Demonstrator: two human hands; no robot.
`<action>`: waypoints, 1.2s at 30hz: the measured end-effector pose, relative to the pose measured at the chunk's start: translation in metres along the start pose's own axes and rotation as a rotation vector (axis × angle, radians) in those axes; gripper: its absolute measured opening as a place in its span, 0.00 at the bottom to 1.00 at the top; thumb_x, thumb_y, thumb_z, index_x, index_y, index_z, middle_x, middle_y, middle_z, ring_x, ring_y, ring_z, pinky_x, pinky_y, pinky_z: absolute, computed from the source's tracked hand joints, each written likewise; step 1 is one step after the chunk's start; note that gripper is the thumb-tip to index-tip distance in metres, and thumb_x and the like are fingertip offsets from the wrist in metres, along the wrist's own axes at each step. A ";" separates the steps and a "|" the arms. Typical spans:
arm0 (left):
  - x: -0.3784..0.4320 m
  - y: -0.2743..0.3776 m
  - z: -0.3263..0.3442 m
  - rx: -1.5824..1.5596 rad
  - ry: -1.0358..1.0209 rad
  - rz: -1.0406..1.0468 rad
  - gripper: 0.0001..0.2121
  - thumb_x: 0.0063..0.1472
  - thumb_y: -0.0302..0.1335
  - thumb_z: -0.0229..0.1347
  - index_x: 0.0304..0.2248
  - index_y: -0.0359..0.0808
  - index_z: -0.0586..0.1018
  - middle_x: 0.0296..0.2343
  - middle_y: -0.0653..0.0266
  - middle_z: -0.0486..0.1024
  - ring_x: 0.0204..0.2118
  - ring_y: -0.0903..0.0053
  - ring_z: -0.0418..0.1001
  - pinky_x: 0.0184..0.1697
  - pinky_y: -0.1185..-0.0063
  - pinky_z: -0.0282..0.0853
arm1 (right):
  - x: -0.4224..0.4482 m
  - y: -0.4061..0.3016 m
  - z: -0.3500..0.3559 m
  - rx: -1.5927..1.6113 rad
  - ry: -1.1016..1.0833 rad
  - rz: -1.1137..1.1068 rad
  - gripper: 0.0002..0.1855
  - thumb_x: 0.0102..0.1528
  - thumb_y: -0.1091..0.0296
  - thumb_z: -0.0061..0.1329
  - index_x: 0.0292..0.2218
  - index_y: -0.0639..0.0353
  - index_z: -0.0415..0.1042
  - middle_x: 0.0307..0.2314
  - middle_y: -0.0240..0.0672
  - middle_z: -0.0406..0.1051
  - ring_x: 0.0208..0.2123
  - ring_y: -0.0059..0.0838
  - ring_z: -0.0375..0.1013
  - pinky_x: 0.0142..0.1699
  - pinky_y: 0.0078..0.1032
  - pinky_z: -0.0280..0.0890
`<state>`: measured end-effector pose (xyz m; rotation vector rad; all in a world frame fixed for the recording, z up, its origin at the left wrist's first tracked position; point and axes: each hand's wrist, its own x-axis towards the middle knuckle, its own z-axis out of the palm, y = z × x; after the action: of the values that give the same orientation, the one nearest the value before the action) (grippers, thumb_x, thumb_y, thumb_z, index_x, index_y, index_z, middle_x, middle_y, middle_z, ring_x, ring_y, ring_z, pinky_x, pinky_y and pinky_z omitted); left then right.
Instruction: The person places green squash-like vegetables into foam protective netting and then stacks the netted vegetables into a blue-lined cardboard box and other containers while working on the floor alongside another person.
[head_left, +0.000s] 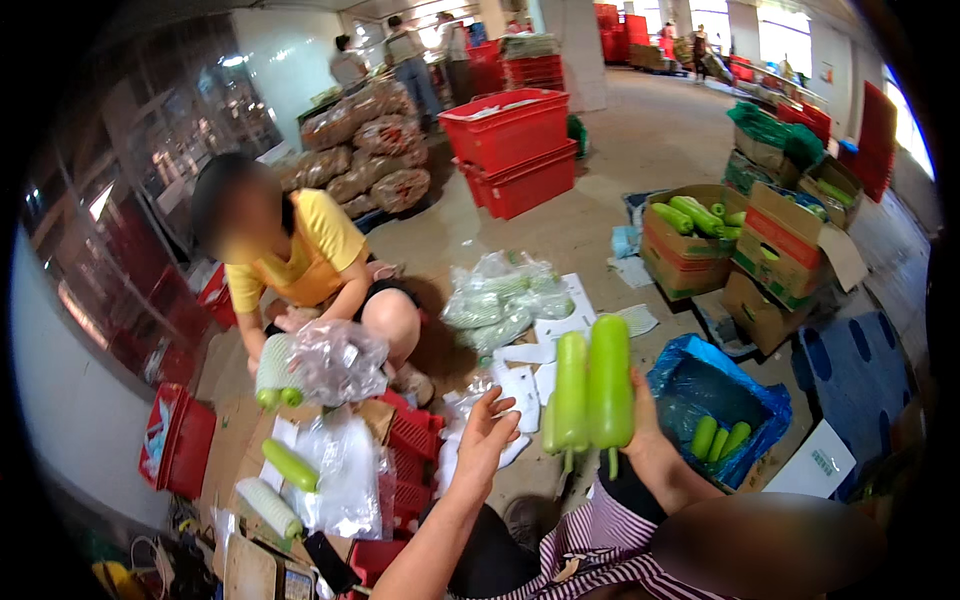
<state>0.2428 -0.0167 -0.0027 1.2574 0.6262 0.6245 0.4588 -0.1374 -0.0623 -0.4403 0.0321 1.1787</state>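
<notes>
My right hand (643, 420) grips pale green bottle gourds (610, 382) from the right side, holding them upright with stems down. Two show plainly side by side; the edge of another shows behind the left one. My left hand (487, 431) is raised to the left of them, fingers apart and holding nothing. To the right of my right hand, a box lined with blue plastic film (686, 360) has a few green gourds (721, 440) at its near end. At lower left, a bare gourd (290, 465) and a gourd in a white foam net (268, 507) lie beside see-through plastic bags (345, 480).
A co-worker in a yellow shirt (304, 225) crouches at left, with net-wrapped gourds (277, 371) and a plastic bag at their hands. Bagged gourds (510, 296) lie ahead. Red crates (506, 139), cardboard boxes of gourds (686, 255), a blue pallet (851, 382) and a scale (262, 566) stand around.
</notes>
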 end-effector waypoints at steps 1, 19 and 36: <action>0.007 -0.008 0.005 0.040 0.047 0.010 0.30 0.60 0.33 0.54 0.57 0.33 0.56 0.50 0.55 0.63 0.47 0.74 0.66 0.45 0.79 0.64 | 0.007 0.008 -0.004 -0.021 -0.008 -0.009 0.28 0.57 0.46 0.42 0.51 0.57 0.65 0.44 0.39 0.69 0.45 0.38 0.70 0.52 0.37 0.64; 0.078 -0.085 0.047 -0.175 -0.096 -0.288 0.29 0.62 0.44 0.49 0.55 0.31 0.61 0.48 0.57 0.67 0.48 0.71 0.67 0.48 0.75 0.65 | 0.013 0.000 0.004 -0.132 -0.155 -0.018 0.28 0.60 0.48 0.36 0.52 0.60 0.62 0.47 0.38 0.68 0.49 0.36 0.67 0.55 0.34 0.61; 0.101 -0.077 0.038 -0.177 -0.115 -0.281 0.30 0.60 0.36 0.54 0.54 0.26 0.58 0.44 0.51 0.69 0.45 0.72 0.70 0.46 0.78 0.68 | 0.051 0.013 -0.004 -0.296 -0.117 -0.011 0.29 0.60 0.46 0.33 0.53 0.60 0.62 0.47 0.39 0.67 0.48 0.35 0.68 0.54 0.33 0.62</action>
<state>0.3456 0.0176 -0.0792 1.0097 0.6242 0.3627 0.4674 -0.0897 -0.0828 -0.6297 -0.2487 1.2011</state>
